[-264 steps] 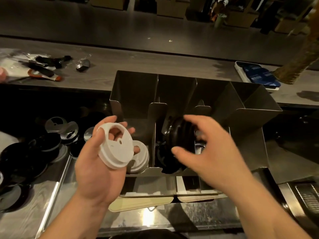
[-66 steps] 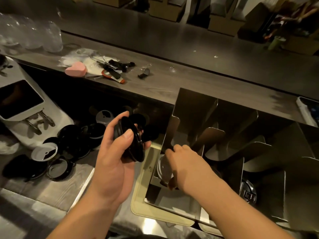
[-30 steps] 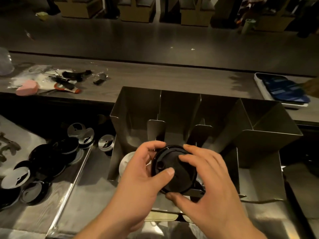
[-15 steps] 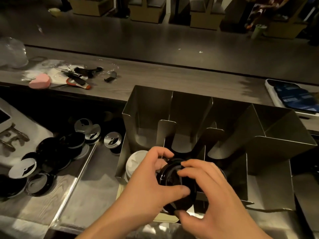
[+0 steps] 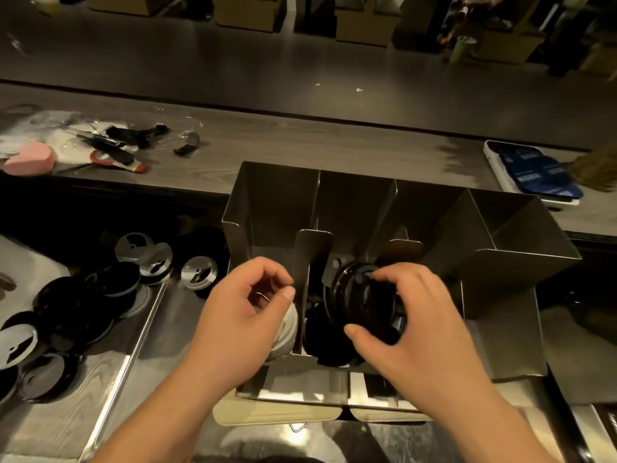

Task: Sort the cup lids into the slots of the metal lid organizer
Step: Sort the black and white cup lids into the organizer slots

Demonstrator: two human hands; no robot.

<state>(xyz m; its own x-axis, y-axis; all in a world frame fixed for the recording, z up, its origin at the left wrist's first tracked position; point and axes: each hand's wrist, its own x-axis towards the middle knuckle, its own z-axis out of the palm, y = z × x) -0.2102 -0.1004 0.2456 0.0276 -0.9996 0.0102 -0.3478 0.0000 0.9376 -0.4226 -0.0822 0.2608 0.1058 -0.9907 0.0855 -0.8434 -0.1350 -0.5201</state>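
Note:
The metal lid organizer (image 5: 521, 272) stands in front of me with several slots. My right hand (image 5: 410, 325) grips a stack of black lids (image 5: 354, 295), held on edge inside the second slot from the left. More black lids (image 5: 320, 335) lie at the bottom of that slot. My left hand (image 5: 243, 312) hovers over the leftmost slot, fingers curled and holding nothing, partly covering the white lids (image 5: 285, 332) stored there. Loose black and white lids (image 5: 76, 305) lie in a heap on the counter to the left.
A raised wooden ledge (image 5: 300, 145) runs behind the organizer, with a pink object (image 5: 30, 160), scissors and wrappers at its left and a tray of blue packets (image 5: 534, 175) at its right. Flat cream trays (image 5: 277, 412) lie under the organizer's front edge.
My left hand has let go of the black lids and shifted left over the white lids. My right hand has turned the black stack on edge and pushed it deeper into the second slot.

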